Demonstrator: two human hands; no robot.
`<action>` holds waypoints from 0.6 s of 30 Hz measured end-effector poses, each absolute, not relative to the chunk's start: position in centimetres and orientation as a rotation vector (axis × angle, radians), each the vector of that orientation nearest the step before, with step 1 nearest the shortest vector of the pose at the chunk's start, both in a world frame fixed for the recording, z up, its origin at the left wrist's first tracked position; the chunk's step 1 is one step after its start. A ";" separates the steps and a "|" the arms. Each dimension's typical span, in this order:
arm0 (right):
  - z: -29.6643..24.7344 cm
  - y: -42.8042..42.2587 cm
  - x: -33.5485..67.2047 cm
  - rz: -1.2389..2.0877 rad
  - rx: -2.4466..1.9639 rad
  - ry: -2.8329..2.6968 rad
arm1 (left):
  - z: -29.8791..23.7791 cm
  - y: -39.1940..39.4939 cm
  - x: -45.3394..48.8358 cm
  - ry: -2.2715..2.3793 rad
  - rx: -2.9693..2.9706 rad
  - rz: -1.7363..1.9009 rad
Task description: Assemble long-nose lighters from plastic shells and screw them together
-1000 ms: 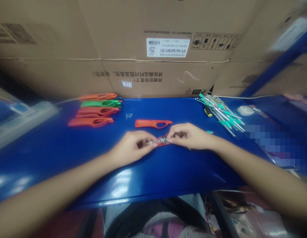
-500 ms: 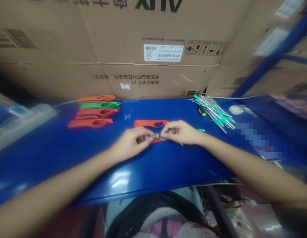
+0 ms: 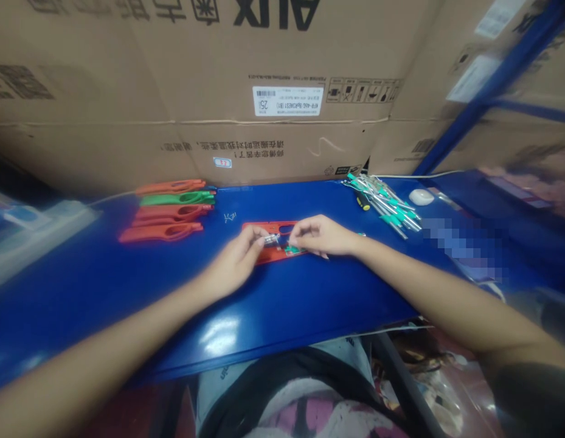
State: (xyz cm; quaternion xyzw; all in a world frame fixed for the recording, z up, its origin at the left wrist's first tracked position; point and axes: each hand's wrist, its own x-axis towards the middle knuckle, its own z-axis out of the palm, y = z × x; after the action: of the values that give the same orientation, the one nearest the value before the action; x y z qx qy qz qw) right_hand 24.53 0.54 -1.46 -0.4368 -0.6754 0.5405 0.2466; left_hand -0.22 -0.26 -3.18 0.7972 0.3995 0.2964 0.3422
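Note:
Pinched between thumb and fingers of my left hand (image 3: 239, 252) is a small silver metal piece (image 3: 272, 239). My right hand (image 3: 325, 236) is closed in a pinch beside it, with a small green part (image 3: 292, 249) at its fingertips; the fingers partly cover that part. Both hands hover over two orange plastic shell halves, like those of long-handled lighters. The farther shell half (image 3: 259, 225) has an oval opening partly behind my right hand. Nearer me, the other shell half (image 3: 268, 255) lies under the held parts.
Several orange, red and green plastic shells (image 3: 168, 213) lie in a row at left. At right rests a pile of silver rods with green parts (image 3: 389, 207), beside a yellow-and-black tool (image 3: 363, 201) and a white rounded object (image 3: 421, 196). A large cardboard box (image 3: 195, 97) stands behind.
My hands have moved slightly apart. The silver piece now shows clearly in my left hand, and the green part shows under my right fingertips. The whole view has shifted a little.

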 end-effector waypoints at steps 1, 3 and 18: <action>-1.5 0.5 24.6 1.474 -1.177 -1.846 | -3.2 -0.3 -0.2 1.038 2.063 0.763; -1.7 0.4 24.6 1.468 -1.159 -1.853 | -3.3 -0.3 -0.2 1.030 2.053 0.737; -2.2 -0.2 24.7 1.401 -1.025 -1.887 | -2.7 -0.8 -0.1 0.925 2.147 0.664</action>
State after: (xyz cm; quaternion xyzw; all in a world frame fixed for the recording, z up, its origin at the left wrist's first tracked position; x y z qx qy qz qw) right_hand 24.74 -0.21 -2.21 -0.3831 -0.7056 0.5238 0.2846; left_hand -0.11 -0.80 -2.68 0.8281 0.3568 0.2563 0.3482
